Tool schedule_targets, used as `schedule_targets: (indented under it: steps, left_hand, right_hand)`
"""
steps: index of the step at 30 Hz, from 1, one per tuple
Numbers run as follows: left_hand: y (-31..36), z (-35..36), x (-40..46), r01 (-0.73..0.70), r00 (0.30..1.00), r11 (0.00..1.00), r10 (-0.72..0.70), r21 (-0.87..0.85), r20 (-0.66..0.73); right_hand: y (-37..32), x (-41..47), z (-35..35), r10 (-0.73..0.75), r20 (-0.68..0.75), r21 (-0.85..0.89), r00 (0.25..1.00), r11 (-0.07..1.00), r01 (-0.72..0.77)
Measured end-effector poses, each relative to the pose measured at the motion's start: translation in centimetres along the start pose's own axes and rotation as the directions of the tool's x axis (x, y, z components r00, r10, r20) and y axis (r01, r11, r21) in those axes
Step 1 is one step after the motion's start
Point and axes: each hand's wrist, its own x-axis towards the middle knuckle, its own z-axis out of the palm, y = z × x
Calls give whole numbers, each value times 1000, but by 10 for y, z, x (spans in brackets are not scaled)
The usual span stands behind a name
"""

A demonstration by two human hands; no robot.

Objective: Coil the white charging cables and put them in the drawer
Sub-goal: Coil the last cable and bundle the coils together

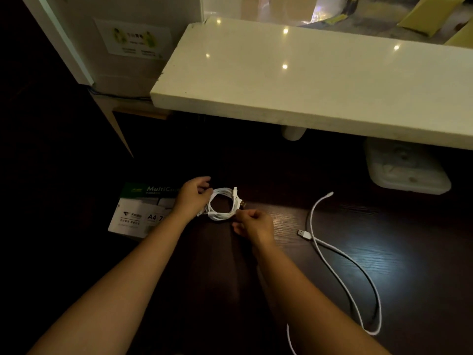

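A white charging cable wound into a small round coil (225, 204) is held over the dark wooden desk (409, 252). My left hand (193, 197) grips the coil's left side. My right hand (253, 222) pinches its lower right edge, close to the USB plug that sticks out. To the right, a second white cable (343, 262) lies loose and uncoiled on the desk, its USB plug pointing left and its far loop near the front edge. No drawer is visible in this view.
A box of A4 paper (138, 213) stands at the left, partly behind my left hand. A pale stone counter (307, 73) overhangs the back of the desk. A white plastic object (407, 170) sits under it at the right.
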Motion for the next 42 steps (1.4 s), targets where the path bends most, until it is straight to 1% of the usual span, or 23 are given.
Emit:
schedule_targets:
  steps: [1, 3, 5, 6, 7, 8, 10, 11, 13, 15, 16, 18, 21, 23, 25, 28, 30, 32, 33, 36, 39, 40, 42]
  left_hand:
    - [3, 0, -6, -20, 996, 1000, 21, 11, -81]
    - [12, 4, -30, -101, 968, 994, 106, 36, -229]
    - [25, 16, -67, -204, 938, 978, 208, 47, -275]
    - [30, 26, -87, -263, 930, 963, 268, 55, -250]
    - [33, 37, -107, -315, 929, 947, 322, 67, -184]
    - [35, 50, -127, -344, 932, 935, 351, 81, -88]
    - [34, 78, -164, -387, 922, 912, 379, 140, 81]
    - [32, 92, -180, -420, 905, 890, 397, 180, 151]
    - [33, 117, -211, -499, 847, 830, 405, 251, 345]
    - [32, 134, -233, -587, 750, 747, 357, 311, 557]
    - [32, 140, -240, -626, 705, 702, 322, 340, 632]
    - [30, 148, -247, -682, 656, 625, 293, 379, 696]
    - [22, 154, -248, -707, 643, 561, 256, 430, 722]
    - [17, 152, -247, -734, 634, 507, 275, 451, 723]
    - [14, 150, -247, -742, 635, 483, 287, 464, 717]
    - [15, 144, -248, -729, 647, 509, 295, 457, 703]
    - [20, 138, -247, -718, 658, 536, 316, 444, 683]
    - [23, 133, -245, -710, 672, 548, 340, 442, 658]
    - [23, 131, -243, -690, 692, 572, 341, 444, 636]
    - [27, 124, -236, -585, 784, 688, 346, 428, 515]
    - [38, 109, -226, -496, 867, 737, 393, 460, 305]
    - [43, 101, -221, -477, 879, 749, 419, 460, 229]
    - [54, 85, -212, -488, 861, 726, 490, 484, 132]
  right_hand:
    - [-1, -7, -9, -41, 15, -67, 999, 997, 42]
    - [1, -23, -33, -161, 35, -200, 986, 966, 165]
    - [5, -41, -69, -328, -4, -353, 945, 884, 305]
    - [8, -49, -89, -413, -32, -462, 910, 813, 353]
    - [12, -57, -111, -485, -48, -576, 873, 728, 372]
    - [18, -64, -134, -536, -64, -675, 842, 645, 359]
    - [36, -77, -177, -581, -123, -820, 804, 516, 247]
    - [45, -82, -196, -579, -150, -855, 801, 483, 189]
    - [63, -92, -225, -542, -175, -864, 822, 485, 135]
    - [76, -103, -240, -468, -133, -848, 873, 510, 144]
    - [84, -107, -244, -448, -95, -846, 889, 507, 165]
    - [92, -118, -245, -429, -22, -866, 903, 459, 197]
    - [99, -135, -241, -407, 10, -840, 914, 492, 228]
    - [106, -141, -239, -422, 31, -838, 906, 483, 253]
    - [115, -148, -237, -442, 51, -847, 895, 456, 274]
    - [125, -156, -233, -491, 73, -856, 868, 416, 308]
    - [128, -160, -230, -500, 56, -849, 864, 431, 304]
    - [127, -161, -225, -490, 16, -837, 871, 470, 280]
    - [125, -160, -223, -493, -1, -826, 870, 491, 277]
    - [113, -160, -213, -568, 11, -813, 823, 473, 338]
    - [94, -161, -206, -643, 35, -773, 765, 467, 429]
    - [88, -160, -206, -663, 35, -759, 747, 469, 452]
    - [73, -159, -208, -686, 68, -751, 724, 442, 490]
